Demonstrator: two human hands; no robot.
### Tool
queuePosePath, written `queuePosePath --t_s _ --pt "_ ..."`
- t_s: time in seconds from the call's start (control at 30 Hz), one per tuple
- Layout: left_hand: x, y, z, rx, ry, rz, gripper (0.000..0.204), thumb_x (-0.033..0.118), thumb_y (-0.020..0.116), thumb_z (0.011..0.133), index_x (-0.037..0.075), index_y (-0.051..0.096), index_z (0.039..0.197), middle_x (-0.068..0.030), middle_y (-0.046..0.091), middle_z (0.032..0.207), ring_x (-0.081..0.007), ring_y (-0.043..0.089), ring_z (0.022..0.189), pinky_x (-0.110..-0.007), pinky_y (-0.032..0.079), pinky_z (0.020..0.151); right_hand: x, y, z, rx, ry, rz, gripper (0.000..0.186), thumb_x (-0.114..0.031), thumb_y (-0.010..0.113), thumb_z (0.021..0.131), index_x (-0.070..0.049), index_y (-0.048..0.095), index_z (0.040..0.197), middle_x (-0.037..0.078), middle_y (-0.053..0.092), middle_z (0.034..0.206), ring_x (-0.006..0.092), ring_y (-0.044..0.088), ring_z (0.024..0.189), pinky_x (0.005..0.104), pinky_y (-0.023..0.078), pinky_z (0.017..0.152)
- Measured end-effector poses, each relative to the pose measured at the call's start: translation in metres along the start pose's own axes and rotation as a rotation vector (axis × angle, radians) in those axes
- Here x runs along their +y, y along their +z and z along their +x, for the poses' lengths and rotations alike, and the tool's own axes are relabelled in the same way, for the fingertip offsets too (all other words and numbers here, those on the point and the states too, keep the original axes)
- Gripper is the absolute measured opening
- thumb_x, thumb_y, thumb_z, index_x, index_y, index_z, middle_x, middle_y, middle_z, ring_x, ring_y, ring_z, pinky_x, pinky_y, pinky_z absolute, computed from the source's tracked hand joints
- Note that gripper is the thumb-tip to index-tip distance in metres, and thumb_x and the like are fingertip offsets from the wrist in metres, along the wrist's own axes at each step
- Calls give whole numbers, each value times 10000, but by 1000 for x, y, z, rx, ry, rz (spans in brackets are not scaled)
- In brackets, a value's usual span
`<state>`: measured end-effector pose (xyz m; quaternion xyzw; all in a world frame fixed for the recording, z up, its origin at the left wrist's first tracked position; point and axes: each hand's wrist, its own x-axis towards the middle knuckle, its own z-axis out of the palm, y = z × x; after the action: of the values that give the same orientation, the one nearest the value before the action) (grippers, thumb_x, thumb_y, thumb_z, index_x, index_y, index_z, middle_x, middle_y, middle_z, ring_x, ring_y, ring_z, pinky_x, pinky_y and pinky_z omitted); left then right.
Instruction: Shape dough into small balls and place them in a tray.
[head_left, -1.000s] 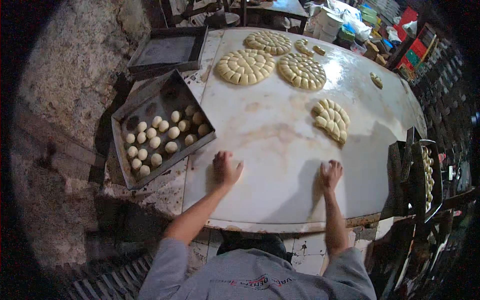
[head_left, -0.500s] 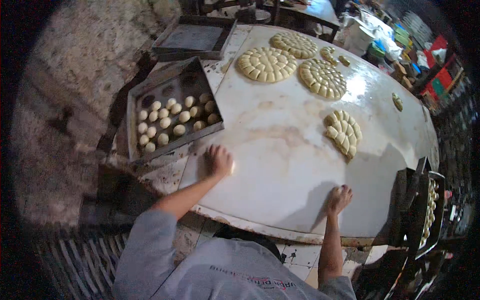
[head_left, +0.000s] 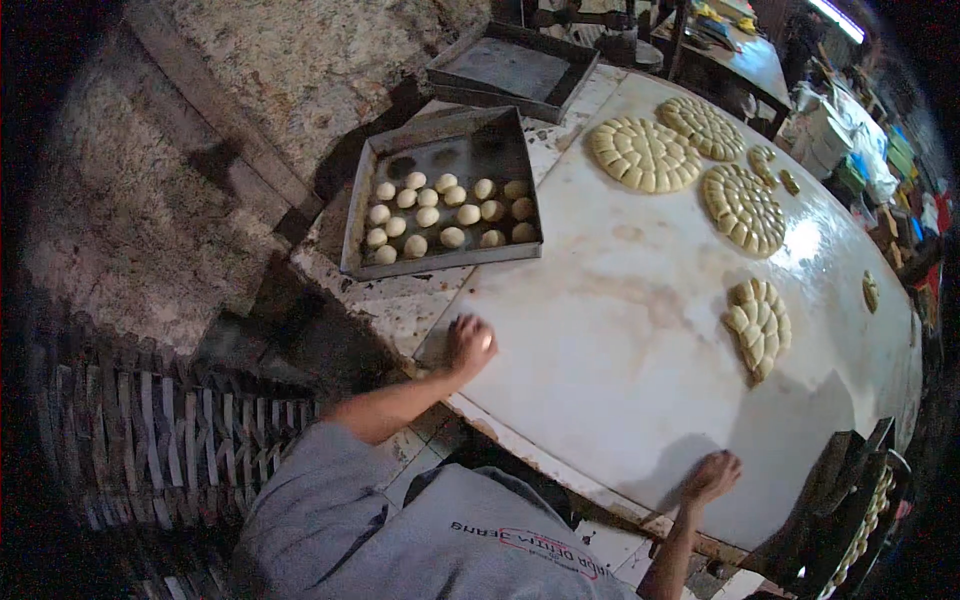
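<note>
My left hand point(head_left: 470, 347) is closed low over the table's left front edge, near the tray of dough balls. A pale dough ball point(head_left: 488, 342) shows at its fingers. Farther right, my right hand point(head_left: 713, 477) is curled down on the pale tabletop point(head_left: 590, 400), near the front edge; whatever lies under its fingers is hidden. Several round dough balls point(head_left: 452, 237) sit in rows inside a dark metal tray point(head_left: 442, 262) beyond my left hand. Beyond my right hand lies a half-round piece of scored, braided-looking dough point(head_left: 758, 328).
Three round scored doughs, one of them here point(head_left: 647, 155), lie at the far side with small dough pieces point(head_left: 790, 182). A second tray point(head_left: 515, 72) stands behind the first. At the right edge, a dark rack point(head_left: 850, 490) holds more pale pieces. A slatted surface point(head_left: 170, 430) is at left.
The view has swung left, so the table and trays sit farther right in it. Both hands have come slightly nearer to me on the table and stay closed.
</note>
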<state>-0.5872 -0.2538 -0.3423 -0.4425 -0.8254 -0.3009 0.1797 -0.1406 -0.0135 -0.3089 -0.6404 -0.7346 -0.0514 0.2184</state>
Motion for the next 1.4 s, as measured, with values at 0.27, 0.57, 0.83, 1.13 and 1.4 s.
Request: queuePosePath --t_s 0.27,0.57,0.83,1.13,1.4 --pt "59 -21 40 -459 17 -50 125 80 552 669 38 559 787 -129 504 848 -307 484 859 -417 390 816 -27 24 13 -114 45 -148 235 -216 542 757 -49 552 922 118 549 938 309 502 920 413 399 813" --pt "-98 -58 261 -249 -63 -882 341 58 666 644 57 575 973 -131 578 908 -281 566 864 -377 455 750 -57 -21 -46 -380 393 904 304 -164 545 800 -60 516 1084 25 522 681 134 523 571 270 440 477" --pt "-187 43 292 -202 51 36 512 374 512 861 -6 487 1203 -199 539 1167 -412 472 1100 -441 349 965 -445 -73 19 -896 11 1511 526 -83 587 815 21 374 1285 137 489 1219 234 516 1068 343 433 889" --pt "-103 -104 188 -680 -417 -1476 329 257 546 866 -14 581 1049 -126 625 960 -149 574 918 -291 447 827 -604 67 118 -202 -543 545 377 -259 586 785 -31 547 1083 167 565 948 320 522 910 376 409 839" --pt "18 -42 53 -1029 197 -997 281 308 632 782 84 617 950 -100 607 983 -260 550 962 -397 408 883 -303 56 7 36 210 116 358 -275 609 766 -67 544 1050 156 481 1108 319 339 1146 454 272 947"
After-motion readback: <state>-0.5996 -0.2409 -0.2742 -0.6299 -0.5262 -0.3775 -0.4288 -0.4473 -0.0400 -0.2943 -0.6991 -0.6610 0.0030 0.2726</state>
